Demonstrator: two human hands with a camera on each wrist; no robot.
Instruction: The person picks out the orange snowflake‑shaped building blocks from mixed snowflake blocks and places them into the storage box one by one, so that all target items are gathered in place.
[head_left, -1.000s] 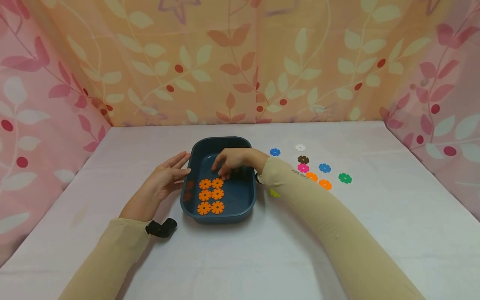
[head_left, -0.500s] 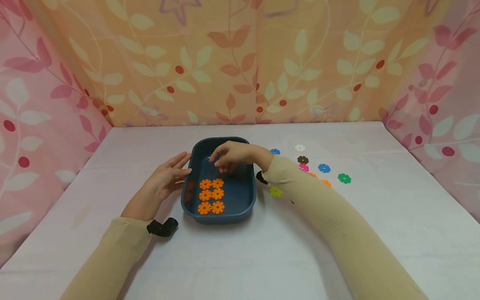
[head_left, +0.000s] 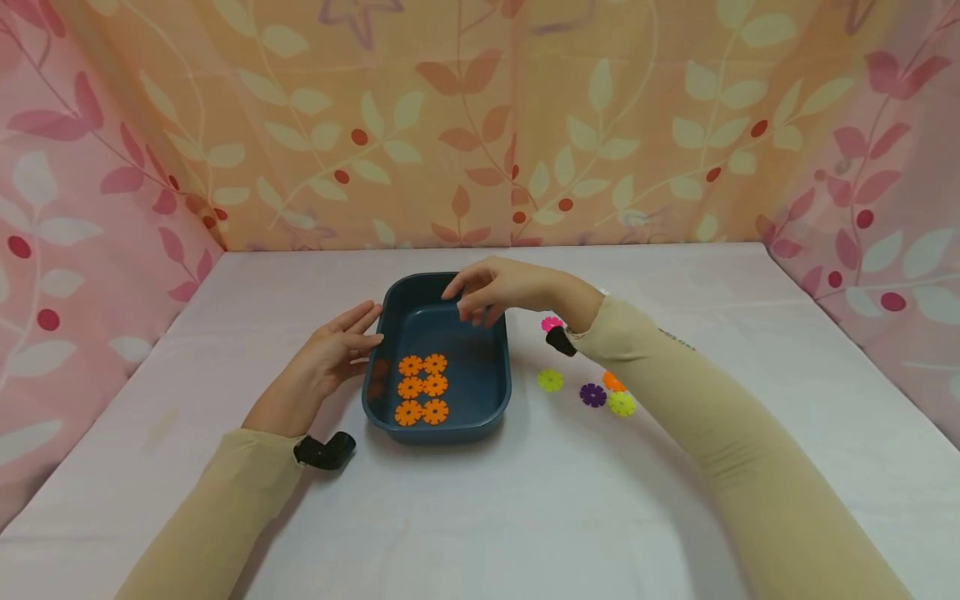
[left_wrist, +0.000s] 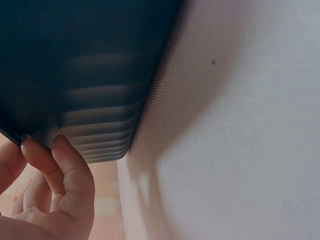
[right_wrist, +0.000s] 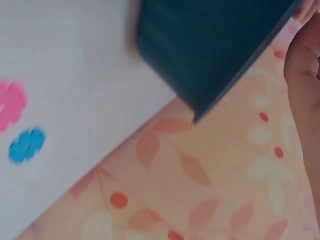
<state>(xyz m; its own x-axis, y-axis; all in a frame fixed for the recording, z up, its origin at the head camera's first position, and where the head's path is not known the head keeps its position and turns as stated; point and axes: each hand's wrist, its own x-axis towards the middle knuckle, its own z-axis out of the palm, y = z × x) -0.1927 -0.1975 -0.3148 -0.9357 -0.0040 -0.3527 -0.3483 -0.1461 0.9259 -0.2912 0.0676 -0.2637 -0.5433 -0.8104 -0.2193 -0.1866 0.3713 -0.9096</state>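
A dark blue rectangular tub (head_left: 477, 375) stands on the white cloth. Several orange notched plastic discs (head_left: 435, 385) lie in paired rows on its floor, toward the near left. My left hand (head_left: 333, 358) rests against the tub's left side, and the left wrist view has its fingertips (left_wrist: 61, 142) touching the outer wall. Above the tub's far right rim hovers my right hand (head_left: 501, 287), its fingers loosely bent with nothing visible between them. The right wrist view catches only part of that hand (right_wrist: 304, 80) at its right edge.
Right of the tub lie loose discs: pink (head_left: 552, 323), lime (head_left: 551, 381), purple (head_left: 592, 395), yellow (head_left: 622, 404) and orange (head_left: 613, 381). The right sleeve (head_left: 697, 417) covers others. A blue disc (right_wrist: 27, 145) shows in the right wrist view. Patterned curtains (head_left: 465, 125) hang behind.
My right hand has risen from inside the tub and moved right and away, its sleeve uncovering the purple and yellow discs and hiding others. The left hand and orange discs stay put.
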